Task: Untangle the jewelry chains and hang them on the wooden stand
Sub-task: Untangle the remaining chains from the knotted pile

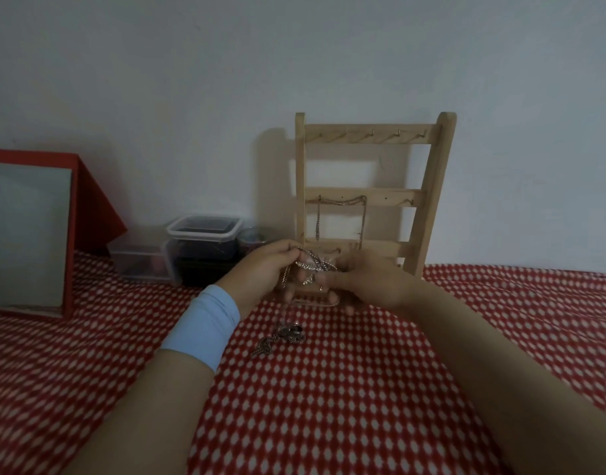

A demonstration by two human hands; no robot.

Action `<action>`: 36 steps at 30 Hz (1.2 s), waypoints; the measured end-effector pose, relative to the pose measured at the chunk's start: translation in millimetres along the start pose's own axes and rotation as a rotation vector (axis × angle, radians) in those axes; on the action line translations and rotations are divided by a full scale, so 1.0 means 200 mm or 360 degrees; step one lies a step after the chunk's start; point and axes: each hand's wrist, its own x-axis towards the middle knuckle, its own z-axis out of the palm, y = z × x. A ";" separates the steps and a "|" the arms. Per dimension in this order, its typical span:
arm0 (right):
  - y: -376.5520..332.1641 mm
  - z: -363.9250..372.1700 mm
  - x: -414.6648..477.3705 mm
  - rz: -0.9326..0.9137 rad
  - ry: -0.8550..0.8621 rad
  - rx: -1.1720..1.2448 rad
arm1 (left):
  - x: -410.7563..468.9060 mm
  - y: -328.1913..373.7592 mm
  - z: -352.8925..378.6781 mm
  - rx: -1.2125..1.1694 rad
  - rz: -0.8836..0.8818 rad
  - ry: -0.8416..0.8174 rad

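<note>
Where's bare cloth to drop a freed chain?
Bare cloth between the jewelry pile and the wearer; also right of the stand. Crowded: left hand and right hand hold the chain tangle at the stand's foot; plastic containers crowd its left.

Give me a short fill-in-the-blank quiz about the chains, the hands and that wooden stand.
1. One hung chain drapes from the wooden stand's ____ bar.
2. The left hand, wearing a ____ wristband, and the right hand grip a tangled chain.
3. A jewelry heap lies on the ____-and-white cloth.
Missing: middle; blue; red.
</note>
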 end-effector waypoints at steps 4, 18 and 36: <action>-0.02 0.01 -0.02 -0.0183 0.0095 0.0045 | -0.01 -0.01 0.00 0.0074 -0.0106 -0.0084; -0.01 0.02 0.01 -0.0074 0.0215 0.0237 | -0.02 0.01 0.00 -0.0075 -0.0018 -0.0047; 0.01 -0.07 0.04 0.0259 0.0446 0.0922 | -0.04 0.02 -0.18 0.0461 -0.0368 -0.0205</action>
